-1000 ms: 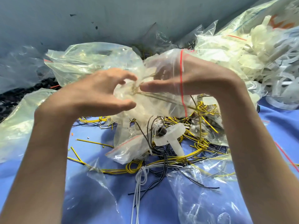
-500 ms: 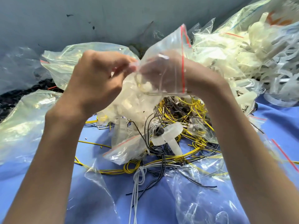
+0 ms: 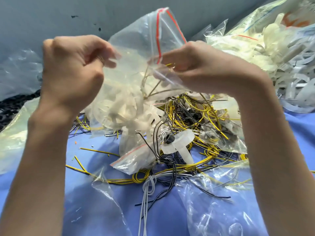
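A clear zip bag (image 3: 136, 48) with a red strip along its mouth is held up above the table, white plastic pieces and a few yellow wires showing inside it. My left hand (image 3: 73, 70) grips the bag's left side with curled fingers. My right hand (image 3: 201, 67) pinches the bag's mouth near the red strip, along with some yellow wire ends. Under the hands lies a tangle of yellow, black and white wires (image 3: 196, 116) and a white plastic funnel-shaped part (image 3: 179, 143).
A blue cloth (image 3: 102, 201) covers the table. Bags of white plastic parts (image 3: 272, 48) pile up at the right. More clear bags lie at the left (image 3: 13, 133) and the near right (image 3: 221, 210). A small zip bag (image 3: 136, 157) sits mid-table. A grey wall rises behind.
Both hands have lifted the bag higher and pulled apart. The bag's mouth now stands up between them, spread wider than before.
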Motion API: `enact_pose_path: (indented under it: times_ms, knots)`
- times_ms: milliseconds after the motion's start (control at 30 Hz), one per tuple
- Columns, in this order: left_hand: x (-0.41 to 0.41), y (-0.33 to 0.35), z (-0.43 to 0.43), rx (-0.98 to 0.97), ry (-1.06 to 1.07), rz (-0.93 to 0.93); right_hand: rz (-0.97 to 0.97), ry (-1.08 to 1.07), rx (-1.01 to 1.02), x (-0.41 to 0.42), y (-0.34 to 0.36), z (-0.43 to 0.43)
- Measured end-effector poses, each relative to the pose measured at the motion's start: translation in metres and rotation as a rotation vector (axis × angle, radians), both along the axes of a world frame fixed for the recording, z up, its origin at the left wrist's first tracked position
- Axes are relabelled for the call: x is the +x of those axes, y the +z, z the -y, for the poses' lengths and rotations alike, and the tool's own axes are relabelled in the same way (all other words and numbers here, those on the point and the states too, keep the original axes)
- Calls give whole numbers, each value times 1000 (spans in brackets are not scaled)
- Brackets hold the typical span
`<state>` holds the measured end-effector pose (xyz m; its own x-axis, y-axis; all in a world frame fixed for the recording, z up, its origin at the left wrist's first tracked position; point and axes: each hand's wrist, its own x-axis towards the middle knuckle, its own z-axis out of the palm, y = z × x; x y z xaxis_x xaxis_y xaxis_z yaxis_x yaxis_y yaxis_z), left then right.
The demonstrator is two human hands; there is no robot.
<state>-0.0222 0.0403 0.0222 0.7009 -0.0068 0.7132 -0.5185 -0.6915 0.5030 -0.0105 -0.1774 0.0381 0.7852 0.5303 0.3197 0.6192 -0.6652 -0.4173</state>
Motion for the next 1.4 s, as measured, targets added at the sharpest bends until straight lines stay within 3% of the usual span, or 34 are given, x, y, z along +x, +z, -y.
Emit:
enact_pose_path:
  times_ms: [133, 333, 400, 633, 733, 900, 1133, 1400]
  knots:
    - [7, 2, -12, -55, 22, -7, -39, -21, -32, -10, 6, 3]
    - [21, -2, -50, -92, 111, -66, 280, -191, 163, -3, 10, 6]
    - [23, -5, -64, -51, 141, -142, 295, -255, 177, 3, 9, 11]
    - [25, -19, -90, 146, 264, -357, -142, -160, -301, 17, -16, 11]
    - [15, -11, -69, 221, 228, -447, -214, -140, -371, 23, -28, 3]
    - [0, 5, -27, 174, 54, -327, -362, -126, -641, 31, -46, -5]
    - [-3, 0, 13, 483, -213, -302, -507, -261, -724, 39, -54, 6]
    - [-1, -10, 20, 508, -229, -335, -581, -245, -769, 47, -69, -3]
